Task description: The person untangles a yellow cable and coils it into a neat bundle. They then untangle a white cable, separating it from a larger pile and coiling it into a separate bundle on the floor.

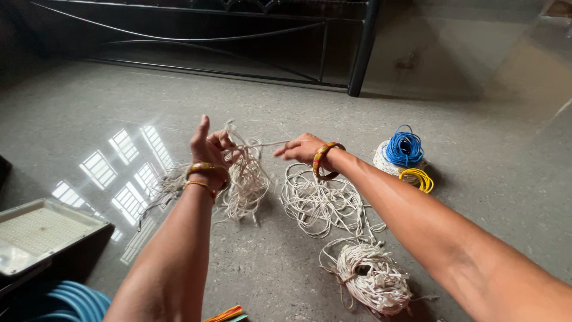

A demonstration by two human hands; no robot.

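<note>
Head view: a person's two bare arms reach out over a polished grey floor (494,179). The left hand (210,146), at about 10 o'clock from frame centre, has its fingers curled around a hanging bunch of white wire (244,182), thumb raised upright. The right hand (301,149), just above centre, pinches one strand (268,143) drawn taut from that bunch, fingertips closed on it. Three bangles show: two on the left wrist, one on the right.

On the floor lie three further white wire lots: a loose tangle (319,203) at centre, a wound coil (372,277) at 5 o'clock, and another coil (384,161) at 2 o'clock carrying one blue coil (404,148) and one yellow coil (417,177). At 8 o'clock sit one flat LED panel lamp (42,232) and blue hose (71,301). One dark metal frame (363,48) stands at 12 o'clock.
</note>
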